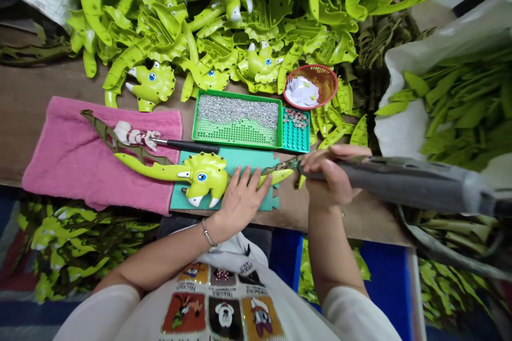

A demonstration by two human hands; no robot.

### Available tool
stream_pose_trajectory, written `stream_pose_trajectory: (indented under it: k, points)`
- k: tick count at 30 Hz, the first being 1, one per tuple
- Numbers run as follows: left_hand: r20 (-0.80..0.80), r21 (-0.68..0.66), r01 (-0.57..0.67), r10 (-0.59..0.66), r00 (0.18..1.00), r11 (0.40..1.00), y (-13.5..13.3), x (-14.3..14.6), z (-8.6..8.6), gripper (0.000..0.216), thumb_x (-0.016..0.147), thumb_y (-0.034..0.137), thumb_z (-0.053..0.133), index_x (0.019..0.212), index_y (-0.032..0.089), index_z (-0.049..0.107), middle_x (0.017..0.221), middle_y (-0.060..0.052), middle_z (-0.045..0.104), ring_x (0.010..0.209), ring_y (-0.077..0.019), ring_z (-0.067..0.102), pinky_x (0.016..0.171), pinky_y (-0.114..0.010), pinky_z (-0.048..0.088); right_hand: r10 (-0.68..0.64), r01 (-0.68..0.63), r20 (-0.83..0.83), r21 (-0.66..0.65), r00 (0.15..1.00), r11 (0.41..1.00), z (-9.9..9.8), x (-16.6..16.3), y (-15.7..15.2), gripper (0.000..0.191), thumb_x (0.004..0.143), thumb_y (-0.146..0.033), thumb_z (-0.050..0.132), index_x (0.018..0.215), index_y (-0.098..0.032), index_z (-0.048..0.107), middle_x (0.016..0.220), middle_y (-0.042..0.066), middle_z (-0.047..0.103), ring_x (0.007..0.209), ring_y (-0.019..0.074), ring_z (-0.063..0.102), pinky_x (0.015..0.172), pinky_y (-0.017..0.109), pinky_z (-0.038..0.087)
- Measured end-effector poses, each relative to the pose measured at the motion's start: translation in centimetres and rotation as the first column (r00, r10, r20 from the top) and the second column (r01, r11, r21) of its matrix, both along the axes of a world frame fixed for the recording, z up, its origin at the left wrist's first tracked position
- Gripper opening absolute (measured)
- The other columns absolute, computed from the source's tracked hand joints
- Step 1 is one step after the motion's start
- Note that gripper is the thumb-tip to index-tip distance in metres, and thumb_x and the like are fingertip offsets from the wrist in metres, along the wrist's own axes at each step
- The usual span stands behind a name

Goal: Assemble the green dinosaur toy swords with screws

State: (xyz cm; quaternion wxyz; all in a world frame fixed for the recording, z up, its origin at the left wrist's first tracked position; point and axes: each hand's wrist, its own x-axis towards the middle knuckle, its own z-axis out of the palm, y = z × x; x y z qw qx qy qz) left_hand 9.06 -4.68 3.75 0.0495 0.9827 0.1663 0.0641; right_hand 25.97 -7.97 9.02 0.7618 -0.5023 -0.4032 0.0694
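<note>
A yellow-green plastic triceratops toy (205, 176), with a blue eye and white horn tips, lies on a teal foam mat (240, 156). My left hand (242, 197) rests flat over its right part, fingers stretched out, hiding what is beneath. My right hand (330, 173) is closed around the front of a dark grey electric screwdriver (416, 178). The screwdriver's bit points left toward the toy, close to my left fingertips; whether it touches a screw I cannot tell. A slim black-handled tool (192, 146) lies just behind the toy.
A green tray (232, 138) of small silver screws stands behind the mat. Beside it are a teal tray (296, 138) with copper-coloured pieces and a red basket (330, 85). A pink towel (80, 154) lies left. Green toy parts (160, 26) pile up behind; a white sack (396, 96) stands right.
</note>
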Motion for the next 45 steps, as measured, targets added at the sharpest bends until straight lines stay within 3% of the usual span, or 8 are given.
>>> stream_pose_trajectory:
  k: [4,9,20,28,33,38,42,45]
  points:
    - [0.001,-0.005,0.004,-0.004,1.0,1.0,0.0,-0.1,-0.1,0.049,0.096,0.01,0.047,0.144,0.021,0.049,0.139,-0.013,0.06,0.127,-0.0297,0.058,0.107,-0.051,0.045,-0.03,0.03,-0.015,-0.025,0.999,0.999,-0.9,-0.4,-2.3,0.016,0.079,-0.026,0.066,0.095,-0.026,0.063,0.053,-0.008,0.053,0.04,0.0139,0.049,0.045,0.031,0.043]
    - [-0.007,-0.004,0.015,-0.016,1.0,1.0,0.1,-0.2,0.0,0.051,0.096,0.009,0.046,0.145,0.019,0.048,0.141,-0.014,0.059,0.127,-0.0303,0.058,0.109,-0.051,0.044,-0.042,0.035,-0.086,-0.078,0.995,0.996,-2.5,-0.3,-2.9,0.018,0.078,-0.027,0.068,0.094,-0.027,0.06,0.053,-0.009,0.056,0.042,0.0145,0.051,0.048,0.032,0.044]
    - [-0.033,-0.034,0.036,-0.038,0.999,0.999,0.3,-0.2,0.5,0.051,0.097,0.011,0.045,0.147,0.019,0.045,0.141,-0.014,0.058,0.128,-0.0293,0.057,0.11,-0.05,0.043,-0.057,0.05,-0.064,-0.111,0.996,0.993,-2.7,-0.5,-2.7,0.017,0.079,-0.033,0.071,0.091,-0.028,0.059,0.053,-0.01,0.056,0.041,0.0139,0.051,0.048,0.031,0.046]
    - [-0.042,-0.038,0.021,-0.023,0.999,0.999,0.1,0.1,0.0,0.048,0.099,0.014,0.044,0.146,0.02,0.046,0.14,-0.013,0.059,0.126,-0.0273,0.057,0.109,-0.049,0.042,0.084,-0.104,-0.125,-0.161,0.989,0.981,-3.0,-0.3,-2.2,0.019,0.073,-0.022,0.076,0.08,-0.024,0.058,0.056,-0.008,0.059,0.044,0.0129,0.055,0.045,0.028,0.045]
    - [-0.03,-0.042,0.01,-0.012,0.999,0.999,0.0,0.0,-0.1,0.045,0.1,0.015,0.043,0.144,0.019,0.049,0.138,-0.012,0.059,0.126,-0.0272,0.056,0.11,-0.048,0.04,0.278,-0.301,-0.157,-0.153,0.948,0.941,-3.1,0.9,-1.9,0.017,0.073,-0.025,0.075,0.075,-0.024,0.058,0.05,-0.007,0.058,0.037,0.0134,0.05,0.041,0.029,0.043]
    - [-0.008,-0.063,-0.01,0.009,1.0,0.998,-0.1,0.2,-0.2,0.044,0.1,0.016,0.043,0.143,0.019,0.049,0.137,-0.012,0.06,0.124,-0.0276,0.058,0.109,-0.047,0.041,0.339,-0.359,-0.117,-0.293,0.933,0.886,-2.1,1.2,-2.0,0.015,0.075,-0.022,0.073,0.09,-0.023,0.067,0.052,-0.006,0.06,0.039,0.0133,0.051,0.042,0.029,0.042]
    - [0.041,-0.139,0.015,-0.009,0.999,0.99,0.3,-0.1,0.3,0.043,0.098,0.014,0.043,0.141,0.016,0.049,0.14,-0.014,0.056,0.132,-0.027,0.052,0.111,-0.044,0.041,0.25,-0.259,-0.071,-0.185,0.966,0.948,-0.3,-0.3,0.1,0.024,0.074,-0.024,0.076,0.097,-0.025,0.07,0.058,-0.005,0.063,0.047,0.0152,0.055,0.049,0.032,0.048]
    - [0.154,-0.199,0.087,-0.057,0.986,0.976,1.9,-2.1,1.6,0.045,0.095,0.011,0.043,0.14,0.015,0.048,0.144,-0.014,0.051,0.138,-0.0246,0.045,0.111,-0.041,0.041,0.295,-0.312,-0.115,-0.187,0.949,0.931,0.5,-1.5,2.7,0.027,0.071,-0.03,0.079,0.095,-0.025,0.07,0.061,-0.004,0.064,0.052,0.0173,0.059,0.05,0.033,0.049]
